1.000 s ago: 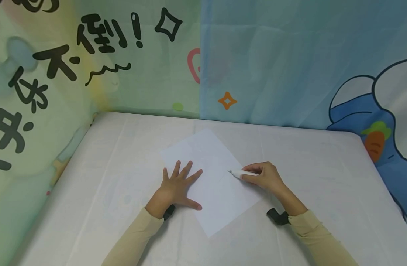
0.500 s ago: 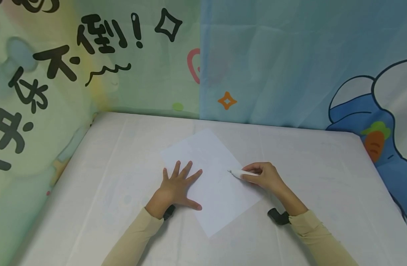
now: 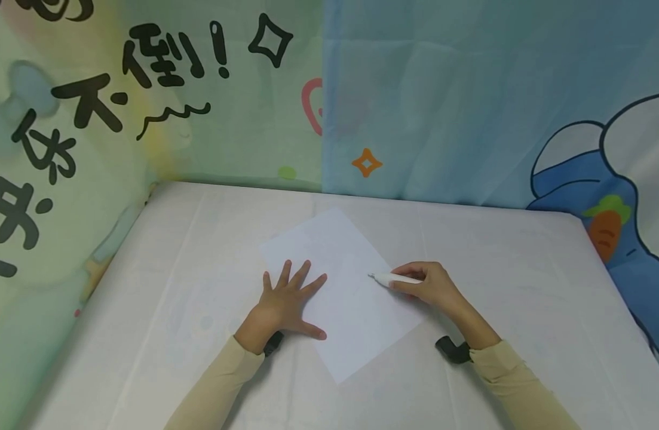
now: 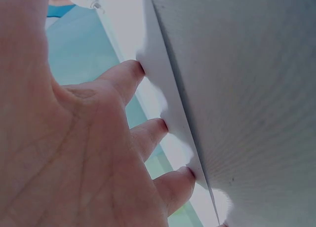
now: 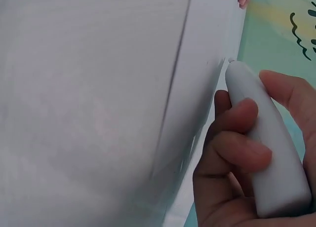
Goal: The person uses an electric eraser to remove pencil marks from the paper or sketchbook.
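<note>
A sheet of white paper [image 3: 351,322] lies turned at an angle on the white-covered table. My left hand [image 3: 286,304] rests on its left side with fingers spread, and in the left wrist view several fingertips [image 4: 133,69] press on the paper. My right hand [image 3: 428,286] grips a white, tapered pen-like tool [image 5: 269,148] between thumb and curled fingers. The tool's small metallic tip [image 3: 371,276] is at the right half of the sheet; whether it touches the paper is hard to tell. What kind of tip it has is too small to make out.
The white tablecloth [image 3: 200,251] stretches around the sheet on all sides. Behind it hang a green printed cloth [image 3: 243,137] and a blue printed cloth [image 3: 442,119]. A black wrist camera mount [image 3: 453,350] sticks out beside the right wrist, above the table.
My right wrist has shifted very slightly to the right, with the tool's tip staying at nearly the same spot. The left hand and the paper have not visibly moved.
</note>
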Demonstrator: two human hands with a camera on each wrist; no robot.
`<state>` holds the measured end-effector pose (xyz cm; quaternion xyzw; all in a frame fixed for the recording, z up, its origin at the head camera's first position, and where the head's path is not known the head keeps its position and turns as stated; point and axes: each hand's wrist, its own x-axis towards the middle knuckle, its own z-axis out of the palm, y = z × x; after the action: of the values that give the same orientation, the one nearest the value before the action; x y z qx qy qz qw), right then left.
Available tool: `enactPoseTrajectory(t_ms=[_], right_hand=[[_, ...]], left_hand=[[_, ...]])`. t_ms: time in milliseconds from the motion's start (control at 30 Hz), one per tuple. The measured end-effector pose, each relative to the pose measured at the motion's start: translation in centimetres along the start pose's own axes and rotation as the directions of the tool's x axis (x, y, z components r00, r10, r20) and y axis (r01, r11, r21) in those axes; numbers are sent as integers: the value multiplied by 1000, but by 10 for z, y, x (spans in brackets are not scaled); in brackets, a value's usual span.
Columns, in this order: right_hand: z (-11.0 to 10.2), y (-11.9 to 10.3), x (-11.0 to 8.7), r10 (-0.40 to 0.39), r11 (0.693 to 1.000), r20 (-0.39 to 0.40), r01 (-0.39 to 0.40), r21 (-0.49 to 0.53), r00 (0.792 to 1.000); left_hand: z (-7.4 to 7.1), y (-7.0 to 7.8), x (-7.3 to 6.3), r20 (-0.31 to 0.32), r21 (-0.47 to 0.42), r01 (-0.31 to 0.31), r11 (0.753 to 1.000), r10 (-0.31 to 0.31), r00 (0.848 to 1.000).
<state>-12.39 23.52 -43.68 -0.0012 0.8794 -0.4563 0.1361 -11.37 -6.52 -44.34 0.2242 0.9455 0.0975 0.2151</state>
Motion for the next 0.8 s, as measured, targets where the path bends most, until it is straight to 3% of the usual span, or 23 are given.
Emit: enactPoseTrajectory(t_ms=[800], right_hand=[[1,0,1,-24,1000,-32,23,-19,999]], left_hand=[[0,0,0,0,-4,0,1000,0,1000]])
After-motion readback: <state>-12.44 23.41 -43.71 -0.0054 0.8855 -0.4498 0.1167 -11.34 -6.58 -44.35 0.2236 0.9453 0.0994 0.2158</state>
